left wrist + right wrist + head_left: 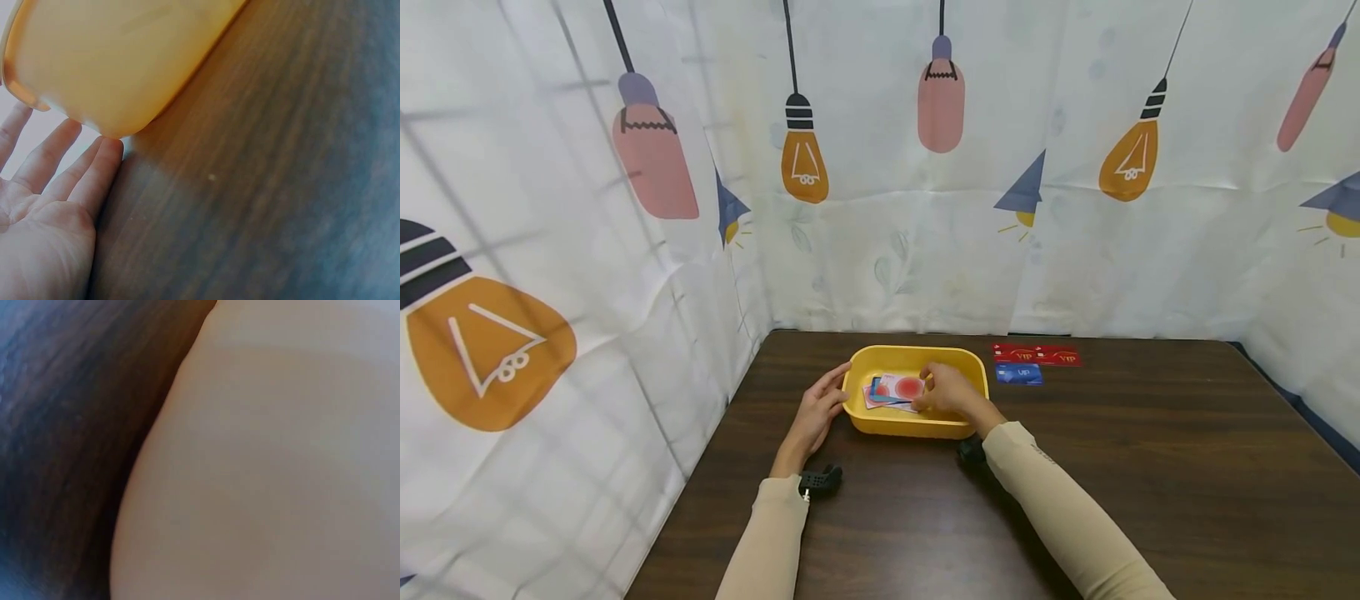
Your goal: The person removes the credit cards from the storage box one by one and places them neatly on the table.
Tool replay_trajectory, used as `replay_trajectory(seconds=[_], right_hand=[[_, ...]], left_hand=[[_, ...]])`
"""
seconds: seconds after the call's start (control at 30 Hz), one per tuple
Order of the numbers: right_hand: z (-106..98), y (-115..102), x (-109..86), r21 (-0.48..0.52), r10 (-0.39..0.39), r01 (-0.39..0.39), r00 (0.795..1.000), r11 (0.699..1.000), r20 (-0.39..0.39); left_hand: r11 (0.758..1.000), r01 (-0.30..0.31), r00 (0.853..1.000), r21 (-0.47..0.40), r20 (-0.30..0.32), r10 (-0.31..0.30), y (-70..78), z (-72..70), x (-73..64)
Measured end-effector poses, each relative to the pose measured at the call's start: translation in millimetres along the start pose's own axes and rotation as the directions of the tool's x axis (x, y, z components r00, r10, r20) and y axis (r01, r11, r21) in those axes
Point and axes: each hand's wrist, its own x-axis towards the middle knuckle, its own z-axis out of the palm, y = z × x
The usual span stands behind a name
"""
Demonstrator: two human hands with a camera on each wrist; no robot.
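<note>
A yellow plastic basin [880,427] stands on the dark wooden table, with several overlapping cards inside. The uppermost is a pale card with a red round print [901,387]; a blue edge shows below it. My right hand [951,389] reaches into the basin and pinches this pale card at its right side, thumb low and fingers above. At the basin's left end, my left hand [818,412] touches the wall and rim. In the left wrist view its extended fingers [100,169] lie against the basin's outer side [125,69]. The right wrist view does not show the right hand's fingers.
Two red VIP cards [1058,357] lie right of the basin, with a blue card [1018,374] just in front of them. A white curtain [880,250] printed with lamps hangs behind and beside the table [1150,467]. Both wrists wear dark straps or devices [822,481].
</note>
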Motion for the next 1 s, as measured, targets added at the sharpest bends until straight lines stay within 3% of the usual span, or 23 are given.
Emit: replay_trajectory(seconds=[0.57, 1.0], right_hand=[[1.1, 2.6, 4.9, -0.088, -0.066, 0.062, 0.997, 0.994, -0.049], [-0.2, 1.0, 2.7, -0.007, -0.112, 0.112, 0.99, 0.994, -0.088]], left_hand=[[1.0, -0.008, 1.0, -0.001, -0.005, 0.008, -0.1, 0.5, -0.4], [1.0, -0.007, 1.0, 0.002, -0.007, 0.007, 0.0, -0.5, -1.7]])
